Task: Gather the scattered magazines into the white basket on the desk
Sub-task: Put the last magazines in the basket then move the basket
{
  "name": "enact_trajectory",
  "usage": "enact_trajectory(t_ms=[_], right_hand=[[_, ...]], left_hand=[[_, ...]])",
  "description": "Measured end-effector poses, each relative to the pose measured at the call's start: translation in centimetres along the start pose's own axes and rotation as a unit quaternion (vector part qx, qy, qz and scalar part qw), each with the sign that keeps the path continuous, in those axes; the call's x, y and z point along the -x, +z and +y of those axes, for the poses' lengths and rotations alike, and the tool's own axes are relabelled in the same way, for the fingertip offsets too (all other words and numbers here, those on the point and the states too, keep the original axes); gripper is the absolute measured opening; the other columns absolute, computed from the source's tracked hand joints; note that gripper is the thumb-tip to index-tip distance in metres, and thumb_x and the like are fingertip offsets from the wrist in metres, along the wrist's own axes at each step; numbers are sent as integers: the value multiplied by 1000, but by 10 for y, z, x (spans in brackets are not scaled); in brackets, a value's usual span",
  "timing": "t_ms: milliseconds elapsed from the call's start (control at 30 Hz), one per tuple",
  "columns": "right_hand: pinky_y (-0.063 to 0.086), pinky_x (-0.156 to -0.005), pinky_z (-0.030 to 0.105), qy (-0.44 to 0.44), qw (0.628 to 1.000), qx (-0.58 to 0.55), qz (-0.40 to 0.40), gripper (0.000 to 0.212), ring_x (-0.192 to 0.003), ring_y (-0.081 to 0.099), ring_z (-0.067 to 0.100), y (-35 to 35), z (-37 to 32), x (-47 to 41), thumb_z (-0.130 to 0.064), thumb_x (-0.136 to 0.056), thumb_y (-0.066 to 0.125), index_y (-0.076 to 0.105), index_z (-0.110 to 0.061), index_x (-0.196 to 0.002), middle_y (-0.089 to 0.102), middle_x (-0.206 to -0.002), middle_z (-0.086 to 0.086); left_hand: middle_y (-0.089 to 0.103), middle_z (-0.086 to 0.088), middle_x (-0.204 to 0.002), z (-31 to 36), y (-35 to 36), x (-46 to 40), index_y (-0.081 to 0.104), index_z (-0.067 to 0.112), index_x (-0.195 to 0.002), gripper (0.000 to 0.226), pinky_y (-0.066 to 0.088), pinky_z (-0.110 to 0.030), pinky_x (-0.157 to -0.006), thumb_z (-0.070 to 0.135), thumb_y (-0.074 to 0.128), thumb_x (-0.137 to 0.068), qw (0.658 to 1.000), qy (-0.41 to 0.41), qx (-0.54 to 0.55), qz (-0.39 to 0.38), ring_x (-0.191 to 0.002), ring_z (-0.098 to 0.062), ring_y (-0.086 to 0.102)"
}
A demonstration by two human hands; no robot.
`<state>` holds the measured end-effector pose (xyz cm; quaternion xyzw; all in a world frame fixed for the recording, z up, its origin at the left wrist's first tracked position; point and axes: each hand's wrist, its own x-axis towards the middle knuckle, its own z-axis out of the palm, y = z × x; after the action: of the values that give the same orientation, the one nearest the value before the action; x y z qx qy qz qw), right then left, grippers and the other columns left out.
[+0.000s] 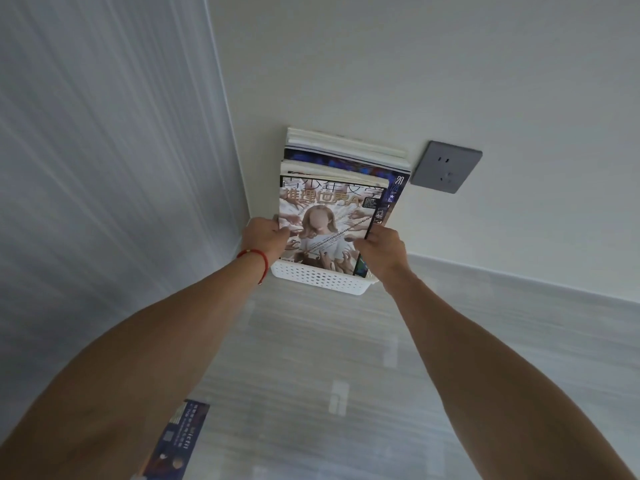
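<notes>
Head view, the only one we have: we reach forward with both arms to the far corner of the tabletop [311, 358], where the white basket [320, 277] sits close to the back wall, near the side wall on our left. Several magazines stand upright in it, leaning back toward the wall; the front magazine [329, 223] faces us, its long axis running up and away from the basket. Our left hand [265, 237] is closed on its left edge, fingers pinching the cover; our right hand [382, 252] is closed on its right edge at about the same height, so neither hand is nearer. Its lower end looks to be already inside the basket rim. We judge the coming move to be a short push straight down and back, seating it against the stack behind. Room is tight: corner to the left, a grey wall socket [446, 167] just right of the stack. Toward us the tabletop is open. One dark magazine [176, 441] lies flat near the bottom edge under our left forearm, not yet gathered.
</notes>
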<state>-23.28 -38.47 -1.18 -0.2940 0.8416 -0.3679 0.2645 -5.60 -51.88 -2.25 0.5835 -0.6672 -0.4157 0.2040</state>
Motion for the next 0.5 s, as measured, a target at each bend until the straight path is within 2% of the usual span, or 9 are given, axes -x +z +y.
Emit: enact_trajectory(t_ms=[100, 167, 200, 267, 300, 333, 400, 467, 500], right_hand=[[57, -90, 47, -3, 999, -18, -30, 45, -105, 68, 27, 2, 2, 4, -22, -70, 61, 70, -22, -115, 76, -110, -2], [56, -94, 47, -23, 998, -19, -49, 45, -107, 68, 23, 1, 8, 4, -21, -73, 64, 66, -24, -118, 75, -112, -8], [55, -95, 47, -37, 997, -28, -62, 46, -108, 68, 21, -1, 12, 3, -18, -76, 66, 63, -24, -121, 74, -113, -11], [56, -96, 44, -66, 994, -46, -68, 51, -111, 67, 19, -7, 24, 2, -15, -81, 71, 56, -28, -129, 71, -119, -13], [56, -95, 42, -80, 995, -36, -41, 54, -114, 65, 20, -10, 31, 2, -16, -84, 71, 53, -28, -133, 67, -122, -11], [54, -96, 40, -87, 996, -8, 5, 57, -118, 61, 22, -13, 39, 0, -20, -86, 70, 49, -25, -139, 63, -127, -5], [49, -101, 41, -61, 994, 45, 77, 65, -129, 52, 28, -16, 52, -7, -31, -90, 69, 41, -18, -148, 54, -141, 8], [44, -106, 46, 0, 998, 45, 48, 82, -137, 44, 33, -15, 59, -18, -44, -88, 71, 30, -21, -154, 43, -152, 11], [44, -106, 47, 25, 999, 23, 11, 89, -138, 43, 34, -13, 59, -23, -48, -86, 73, 24, -24, -157, 39, -156, 10]], left_hand=[[52, 5, -50, -1, 4, -1, 54, 13, -48, 35, 33, -20, -49, 8, 62, -82, 1000, -8, -3, 4, -52, -13, 51], [49, 9, -41, -1, 3, -2, 60, 7, -50, 30, 30, -18, -44, 5, 61, -80, 1000, -1, 13, 6, -49, -8, 50], [55, 12, -46, -1, 2, -2, 69, 7, -63, 20, 33, -15, -42, 4, 61, -81, 1000, 13, 19, 9, -51, -4, 53], [70, 8, -78, -3, 1, -1, 74, 15, -91, 14, 43, -10, -55, 6, 66, -85, 999, 29, 32, 20, -73, -8, 63], [72, 2, -93, -5, 0, -2, 71, 14, -108, 24, 49, -14, -66, 7, 70, -86, 999, 26, 38, 26, -84, -14, 65], [71, -4, -104, -7, 0, -5, 66, 14, -117, 34, 54, -21, -77, 9, 73, -85, 999, 24, 32, 21, -95, -20, 67], [63, -10, -128, -9, 1, -15, 54, 16, -136, 61, 53, -33, -93, 12, 79, -81, 999, 20, 6, -26, -119, -29, 62], [56, -5, -142, -6, 2, -26, 44, 21, -148, 80, 51, -31, -95, 10, 81, -78, 996, 20, 18, -83, -133, -27, 54], [58, 0, -139, -5, 2, -32, 45, 23, -147, 80, 52, -29, -91, 8, 81, -77, 994, 26, 33, -105, -133, -26, 53]])
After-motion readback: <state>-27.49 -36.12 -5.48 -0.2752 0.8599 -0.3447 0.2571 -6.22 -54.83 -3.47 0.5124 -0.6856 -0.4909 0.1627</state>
